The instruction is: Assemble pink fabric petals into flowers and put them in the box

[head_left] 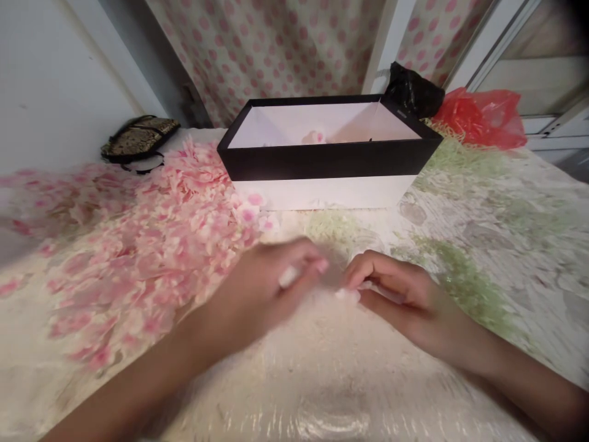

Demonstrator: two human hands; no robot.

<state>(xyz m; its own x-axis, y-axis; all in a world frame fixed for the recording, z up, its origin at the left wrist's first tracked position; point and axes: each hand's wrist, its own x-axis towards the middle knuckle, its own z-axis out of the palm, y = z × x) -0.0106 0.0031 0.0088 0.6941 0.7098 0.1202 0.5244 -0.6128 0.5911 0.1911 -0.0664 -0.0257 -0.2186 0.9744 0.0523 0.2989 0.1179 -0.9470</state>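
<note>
My right hand (405,294) pinches a small white petal-like piece (348,295) between thumb and fingertips, low over the table. My left hand (271,279) is close by on the left, a little blurred, with thumb and forefinger drawn together. A pale patch shows in the gap of its fingers; whether it is held there I cannot tell. Left of that hand spreads a heap of pink and white flower petals (151,245). Thin light-green strands (469,276) lie scattered to the right of my right hand, and a few more are just beyond both hands.
A white box with a black rim (322,161) stands behind my hands, a pink-centred white flower (316,137) inside it. A patterned pouch (140,140) sits at the back left. Black (416,92) and red plastic bags (483,116) are at the back right. A clear plastic sheet covers the table (276,393).
</note>
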